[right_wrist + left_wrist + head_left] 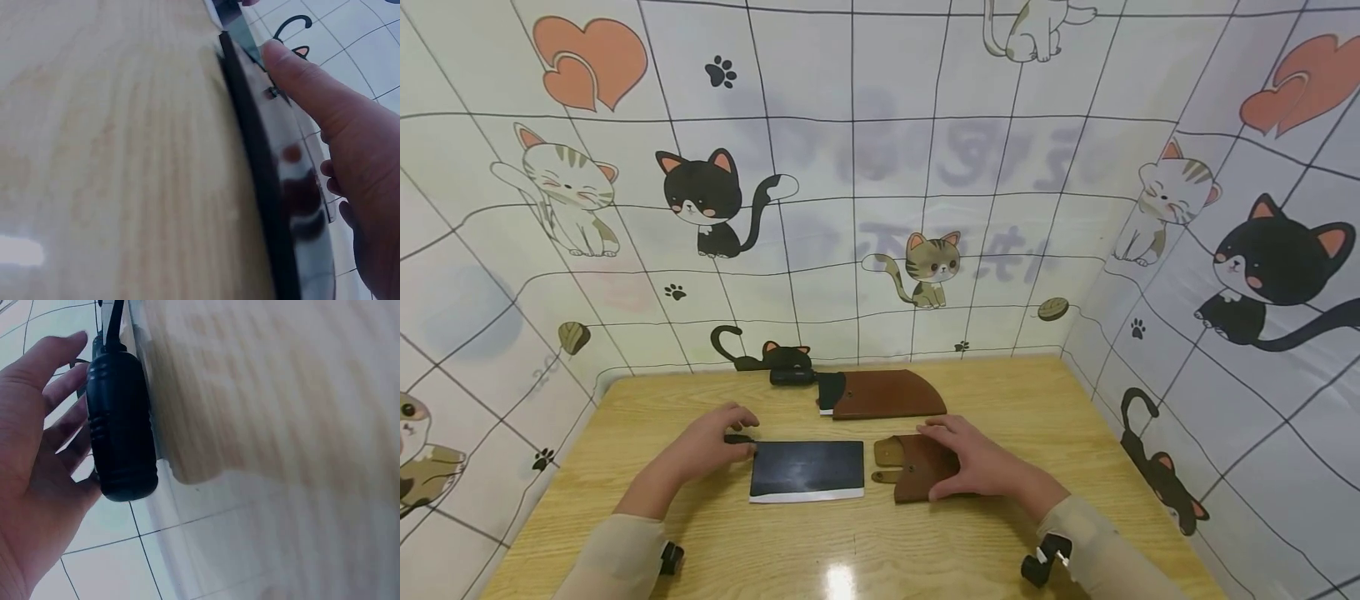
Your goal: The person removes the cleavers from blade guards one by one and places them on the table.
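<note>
A cleaver (807, 471) with a broad dark blade and a pale cutting edge lies on the table, its edge toward me. My left hand (715, 442) is at its black handle (122, 425); in the left wrist view the fingers lie loosely behind the handle, not wrapped round it. To the right of the blade is a brown leather knife sheath (913, 475) with two tan straps pointing left. Over the sheath's right part, my right hand (981, 462) spreads its thumb and fingers across it. In the right wrist view the thumb (306, 81) extends along the sheath.
Behind them, a second cleaver in a brown sheath (891, 394) lies near the back edge, its black handle (792, 377) to the left. The wooden table (775, 550) meets cat-printed white sheeting (850, 167) at the back and sides.
</note>
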`<action>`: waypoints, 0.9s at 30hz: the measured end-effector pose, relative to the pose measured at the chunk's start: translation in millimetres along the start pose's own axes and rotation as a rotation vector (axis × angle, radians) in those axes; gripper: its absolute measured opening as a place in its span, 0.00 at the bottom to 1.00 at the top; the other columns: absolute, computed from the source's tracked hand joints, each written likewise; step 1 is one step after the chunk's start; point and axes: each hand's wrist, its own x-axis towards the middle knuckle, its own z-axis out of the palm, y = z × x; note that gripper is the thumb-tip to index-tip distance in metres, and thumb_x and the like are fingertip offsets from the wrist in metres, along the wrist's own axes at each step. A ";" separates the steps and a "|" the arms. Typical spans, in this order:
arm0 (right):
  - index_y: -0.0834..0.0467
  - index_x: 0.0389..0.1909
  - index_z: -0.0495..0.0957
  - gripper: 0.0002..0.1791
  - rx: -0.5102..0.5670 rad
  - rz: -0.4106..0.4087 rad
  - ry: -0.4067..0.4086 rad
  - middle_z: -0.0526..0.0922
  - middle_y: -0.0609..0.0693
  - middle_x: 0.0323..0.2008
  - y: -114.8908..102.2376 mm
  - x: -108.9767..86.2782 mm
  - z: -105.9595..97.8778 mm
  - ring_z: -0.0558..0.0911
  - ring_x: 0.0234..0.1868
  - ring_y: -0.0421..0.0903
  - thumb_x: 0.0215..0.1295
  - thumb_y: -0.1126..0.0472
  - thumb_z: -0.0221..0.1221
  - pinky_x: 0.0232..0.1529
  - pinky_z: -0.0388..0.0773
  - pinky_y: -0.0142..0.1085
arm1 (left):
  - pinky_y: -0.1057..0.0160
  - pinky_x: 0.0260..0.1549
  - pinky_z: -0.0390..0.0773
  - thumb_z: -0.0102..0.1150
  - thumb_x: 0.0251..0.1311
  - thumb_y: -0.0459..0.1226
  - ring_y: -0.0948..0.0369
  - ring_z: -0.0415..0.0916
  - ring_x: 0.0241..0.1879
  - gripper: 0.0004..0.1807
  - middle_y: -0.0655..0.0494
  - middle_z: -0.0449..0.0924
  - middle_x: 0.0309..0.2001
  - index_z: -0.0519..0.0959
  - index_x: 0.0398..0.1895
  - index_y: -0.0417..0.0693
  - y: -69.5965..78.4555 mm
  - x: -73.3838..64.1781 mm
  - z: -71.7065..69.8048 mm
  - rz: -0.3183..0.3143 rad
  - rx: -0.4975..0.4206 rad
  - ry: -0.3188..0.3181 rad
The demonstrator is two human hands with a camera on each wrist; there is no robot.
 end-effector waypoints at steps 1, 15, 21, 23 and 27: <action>0.52 0.84 0.69 0.58 0.010 -0.003 0.014 0.67 0.57 0.80 -0.9 1.2 -1.9 0.67 0.79 0.59 0.58 0.30 0.79 0.72 0.72 0.63 | 0.40 0.56 0.82 0.78 0.70 0.42 0.48 0.82 0.57 0.17 0.55 0.83 0.56 0.87 0.58 0.50 0.9 1.5 -0.5 0.007 0.002 0.013; 0.57 0.82 0.71 0.50 -0.098 -0.009 0.090 0.71 0.59 0.78 -4.5 48.9 -27.8 0.69 0.79 0.61 0.69 0.32 0.73 0.76 0.69 0.61 | 0.36 0.58 0.80 0.77 0.70 0.40 0.41 0.80 0.59 0.25 0.44 0.82 0.59 0.83 0.65 0.40 14.6 53.1 -4.4 0.146 0.109 0.115; 0.58 0.81 0.72 0.49 -0.143 -0.001 0.104 0.72 0.63 0.77 -3.3 75.2 -35.7 0.69 0.78 0.63 0.69 0.35 0.74 0.75 0.69 0.61 | 0.35 0.65 0.76 0.77 0.70 0.41 0.41 0.78 0.65 0.28 0.43 0.81 0.63 0.81 0.68 0.39 19.3 84.7 -3.7 0.131 0.113 0.123; 0.58 0.82 0.71 0.50 -0.151 0.023 0.091 0.71 0.61 0.77 -2.6 83.3 -37.5 0.69 0.78 0.62 0.69 0.34 0.73 0.76 0.69 0.60 | 0.35 0.65 0.76 0.78 0.69 0.40 0.41 0.78 0.65 0.28 0.43 0.81 0.63 0.82 0.68 0.39 20.7 94.8 -2.2 0.134 0.115 0.118; 0.58 0.83 0.70 0.52 -0.159 0.058 0.057 0.70 0.60 0.78 0.0 99.5 -37.7 0.68 0.80 0.62 0.69 0.30 0.70 0.77 0.68 0.60 | 0.34 0.64 0.76 0.80 0.67 0.39 0.40 0.79 0.63 0.26 0.43 0.81 0.62 0.84 0.64 0.41 22.2 109.9 0.8 0.142 0.153 0.114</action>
